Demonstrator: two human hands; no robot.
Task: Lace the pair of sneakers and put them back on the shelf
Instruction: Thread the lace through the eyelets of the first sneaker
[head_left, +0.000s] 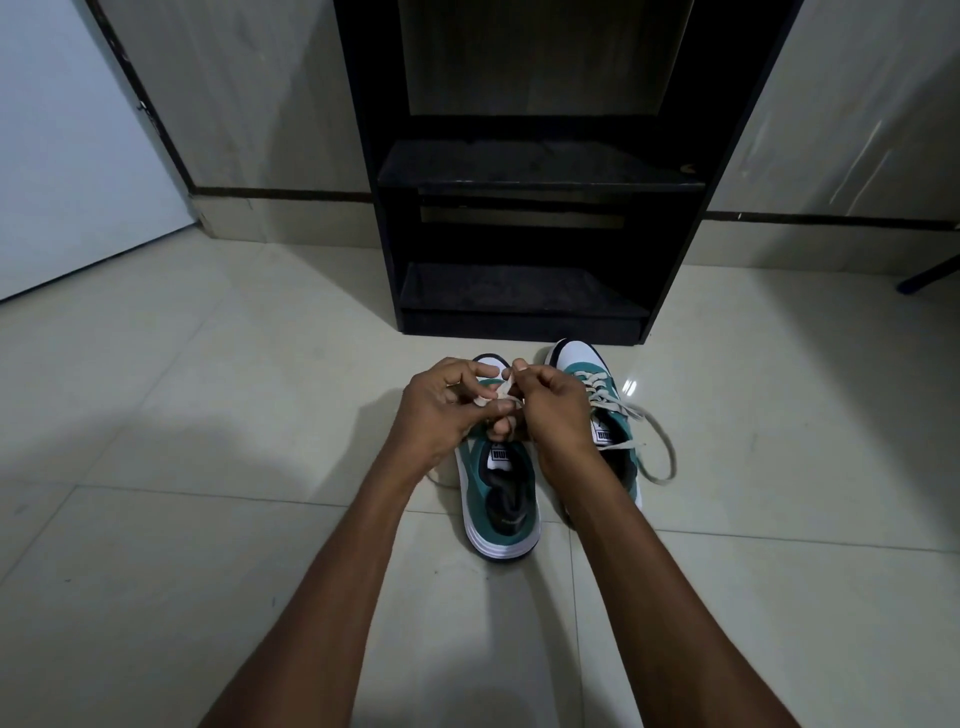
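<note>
Two green and white sneakers stand side by side on the tiled floor, toes toward a black shelf unit (540, 171). Over the left sneaker (501, 499) my left hand (441, 410) and my right hand (556, 410) meet, each pinching part of its off-white lace (511, 392) above the tongue. My hands hide the lace rows of that shoe. The right sneaker (597, 384) is laced, and its loose lace ends (660, 447) loop out over the floor to the right.
The shelf unit has a middle board and a bottom board (519, 293), both bare. A pale door (67, 156) stands at the left. A dark furniture leg (930, 275) reaches in at the far right. Glossy floor tiles (208, 415) surround the shoes.
</note>
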